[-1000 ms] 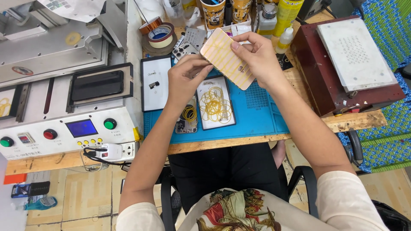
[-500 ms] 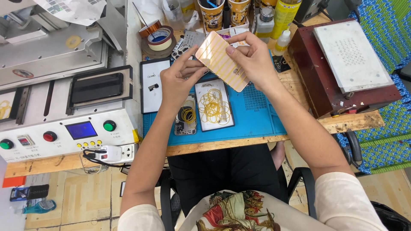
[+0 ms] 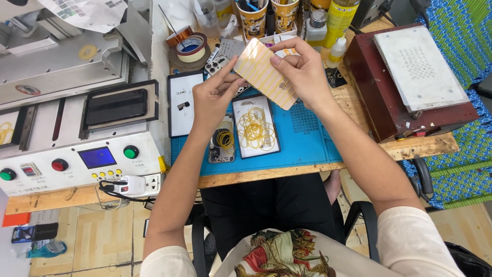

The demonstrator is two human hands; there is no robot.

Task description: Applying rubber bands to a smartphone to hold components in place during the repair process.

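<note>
Your right hand (image 3: 302,72) has a closed grip on the panel (image 3: 266,73), fingers curled over its upper edge and thumb behind, holding it tilted above the back of the table (image 3: 359,102). The panel is a pale rounded rectangle crossed by yellow bands. Your left hand (image 3: 212,100) pinches its lower left edge, forefinger stretched up along the side and the other fingers loosely folded.

Right below the panel, on the blue mat (image 3: 307,138), lies a white tray (image 3: 254,125) with a heap of yellow rubber bands (image 3: 253,131). Just left of it, under your left wrist, lies an open phone body (image 3: 223,143) with a yellow coil on it. A dark-framed white plate (image 3: 184,102) lies further left at the mat's edge.

Behind your hands stand a roll of tape (image 3: 190,46), two paper cups (image 3: 253,18) holding tools, a yellow bottle (image 3: 341,18) and a small dropper bottle (image 3: 336,51).

To your right a dark red heating box (image 3: 389,107) carries a pale perforated plate (image 3: 420,66). To your left sits a white machine (image 3: 77,149) with a blue screen (image 3: 97,157), red and green buttons, and a black recess on top.
</note>
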